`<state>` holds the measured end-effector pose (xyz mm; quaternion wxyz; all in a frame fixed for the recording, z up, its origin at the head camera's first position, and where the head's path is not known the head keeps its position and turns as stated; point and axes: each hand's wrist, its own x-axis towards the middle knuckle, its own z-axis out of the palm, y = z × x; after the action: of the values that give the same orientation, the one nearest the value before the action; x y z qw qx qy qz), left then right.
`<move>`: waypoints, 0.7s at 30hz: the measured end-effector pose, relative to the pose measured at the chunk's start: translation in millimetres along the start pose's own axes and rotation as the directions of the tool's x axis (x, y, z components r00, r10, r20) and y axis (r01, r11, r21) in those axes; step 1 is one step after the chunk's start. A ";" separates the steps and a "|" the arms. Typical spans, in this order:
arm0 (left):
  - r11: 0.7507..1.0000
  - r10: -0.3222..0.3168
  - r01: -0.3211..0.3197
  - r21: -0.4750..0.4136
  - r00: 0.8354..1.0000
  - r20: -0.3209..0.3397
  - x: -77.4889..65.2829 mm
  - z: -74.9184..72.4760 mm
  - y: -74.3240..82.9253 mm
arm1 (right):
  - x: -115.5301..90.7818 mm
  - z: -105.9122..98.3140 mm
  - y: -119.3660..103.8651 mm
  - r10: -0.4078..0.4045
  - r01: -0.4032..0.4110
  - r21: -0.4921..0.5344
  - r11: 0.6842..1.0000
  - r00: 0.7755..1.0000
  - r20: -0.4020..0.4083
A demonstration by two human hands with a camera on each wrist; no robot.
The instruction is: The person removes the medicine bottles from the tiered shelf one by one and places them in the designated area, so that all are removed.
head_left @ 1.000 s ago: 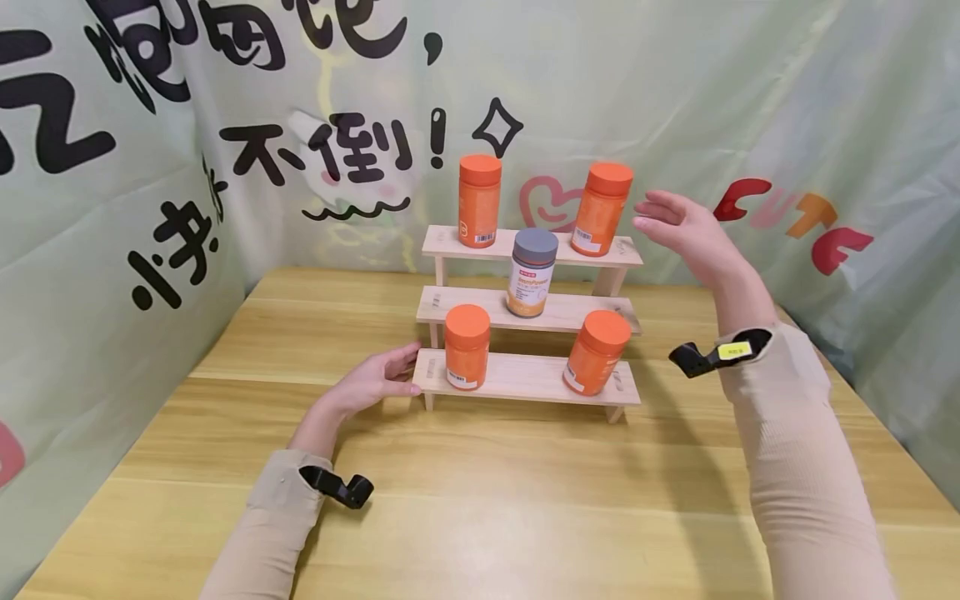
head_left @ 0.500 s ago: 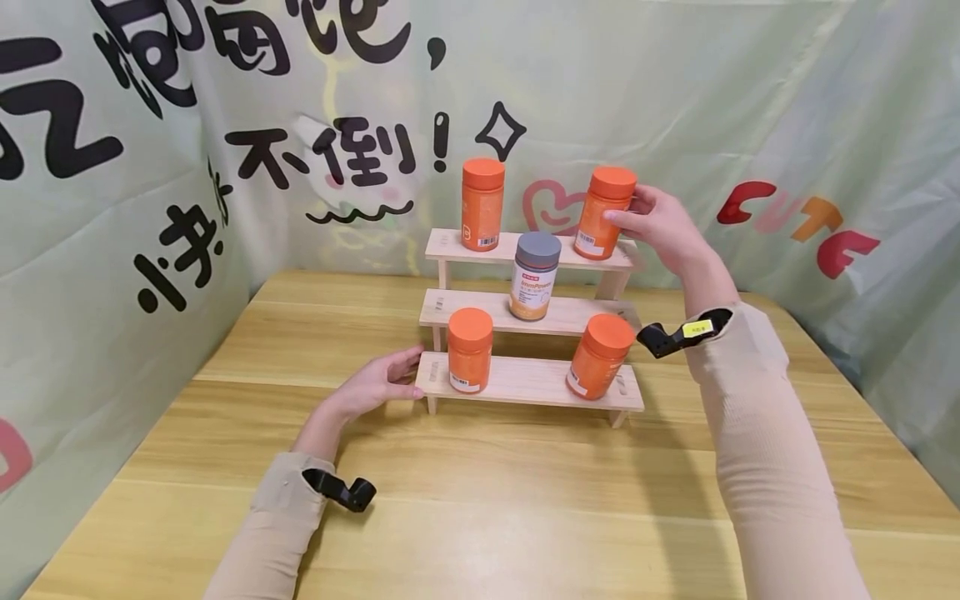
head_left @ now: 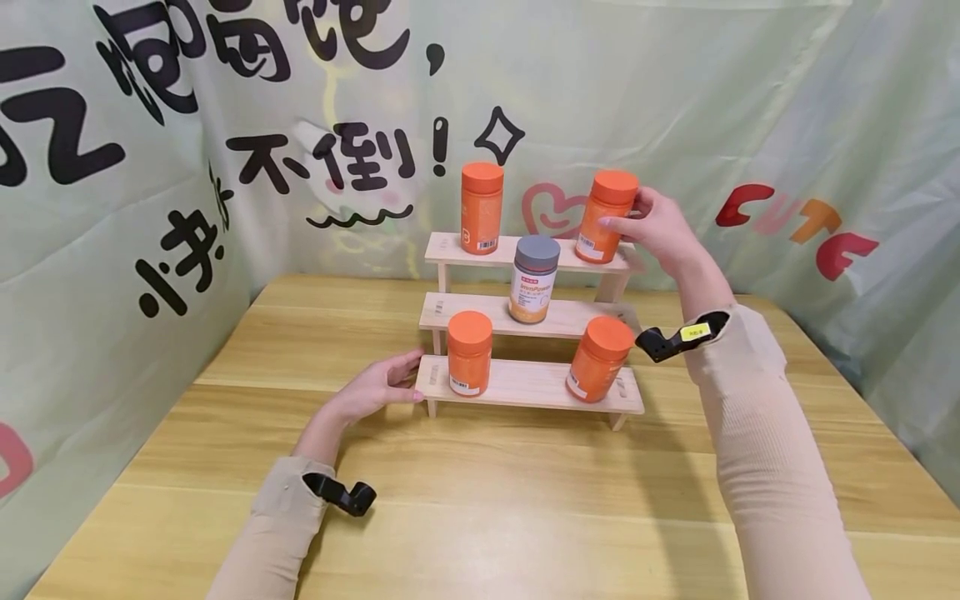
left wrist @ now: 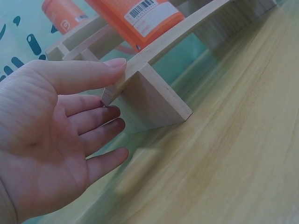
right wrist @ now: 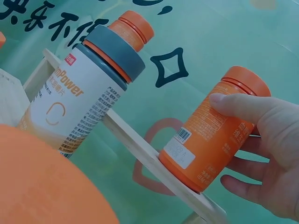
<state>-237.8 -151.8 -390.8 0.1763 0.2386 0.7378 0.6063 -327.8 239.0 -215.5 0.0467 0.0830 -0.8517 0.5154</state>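
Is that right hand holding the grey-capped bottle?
No, the right hand grips an orange bottle on the stand's wooden top tier.

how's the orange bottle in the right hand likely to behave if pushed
The orange bottle looks stiff, its walls straight and undented. Being taller than wide, it could tip off the narrow shelf. Its round body would probably roll.

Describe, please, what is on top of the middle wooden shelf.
One gray-capped bottle stands upright near the centre of the middle shelf. The spot under its base is covered; in the head view, the lower right orange bottle also hides part of the shelf's right side.
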 end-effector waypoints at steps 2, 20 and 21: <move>1.000 0.000 0.000 0.002 1.000 0.000 -0.4 0.1 -0.4 | -2.6 -1.9 1.5 -0.006 0.006 0.005 1.000 1.000 -0.006; 1.000 -0.009 0.009 -0.005 1.000 -0.008 -0.9 -0.1 -1.1 | -28.6 -59.4 27.7 -0.024 0.027 0.026 0.999 0.992 -0.125; 1.000 -0.009 0.009 -0.006 1.000 -0.008 -0.9 0.0 -1.1 | -30.7 -63.2 29.6 -0.021 0.024 0.017 1.000 0.991 -0.132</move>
<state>-237.1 -152.5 -391.9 0.1766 0.2324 0.7378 0.6086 -303.7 311.3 -217.0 0.1078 0.0589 -0.8408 0.5272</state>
